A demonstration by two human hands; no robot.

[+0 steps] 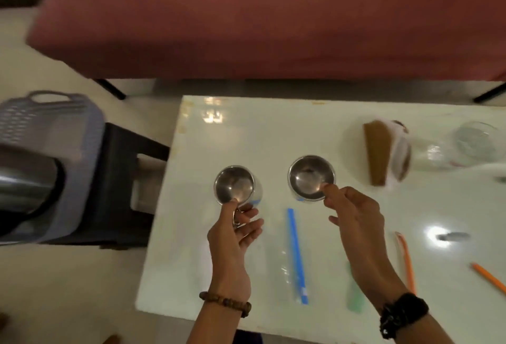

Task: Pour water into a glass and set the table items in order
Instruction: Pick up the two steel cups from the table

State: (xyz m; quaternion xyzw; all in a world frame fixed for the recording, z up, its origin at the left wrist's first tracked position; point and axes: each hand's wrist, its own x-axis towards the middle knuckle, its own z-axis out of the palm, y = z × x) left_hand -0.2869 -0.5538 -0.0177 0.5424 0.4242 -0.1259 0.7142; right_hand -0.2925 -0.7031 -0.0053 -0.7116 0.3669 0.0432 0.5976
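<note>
Two steel cups stand near the left end of a white table [315, 324]. My left hand [232, 237] holds the left steel cup [236, 185] by its handle, thumb on the rim. My right hand [353, 215] pinches the near rim of the right steel cup [310, 176]. Both cups look empty. A clear glass [475, 141] and a clear container [435, 156] sit at the far right, blurred. A steel vessel [24, 176] lies in a grey basket [54, 124] to the left of the table.
A blue stick [297, 256] lies between my hands, a pale green stick [353, 294] beside it. Two orange sticks [408, 261] [490, 278] lie at right. A brown packet [379, 152] stands behind the right cup. The basket rests on a black stool [123, 179]. A maroon sofa [273, 15] is beyond.
</note>
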